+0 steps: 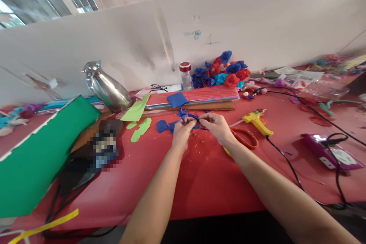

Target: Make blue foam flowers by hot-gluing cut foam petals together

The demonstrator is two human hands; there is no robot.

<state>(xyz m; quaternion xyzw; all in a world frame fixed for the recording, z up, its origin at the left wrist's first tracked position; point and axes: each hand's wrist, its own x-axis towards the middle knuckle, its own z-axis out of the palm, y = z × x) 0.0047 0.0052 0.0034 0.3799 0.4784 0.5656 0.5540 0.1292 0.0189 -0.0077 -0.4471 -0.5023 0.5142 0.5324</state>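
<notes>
The yellow glue gun [259, 122] is the landmark. To its left, the left hand [183, 131] and right hand [215, 124] meet, thumb and fingers of each pinched nearly together on 1 small blue piece [195, 117], partly hidden by the fingertips.

This thin piece could crease or tear if the 2 pinches pull unevenly. Loose blue squares [162, 126], farther left of the gun, could be swept aside by a shifting left wrist. The black cord [286, 160], below and right of the gun, could catch the right forearm and drag the gun; whether its tip is hot, I cannot tell.

The squares look papery, matte and round-cornered; the green cutouts [140, 129], beyond them from the gun, are flat, smooth-edged ovals. Between gun and right forearm lies a ribbed-looking orange loop [246, 139]. Ruffled red and blue flowers [220, 70] bunch behind the gun; under it spreads a smooth red tabletop [211, 187].
</notes>
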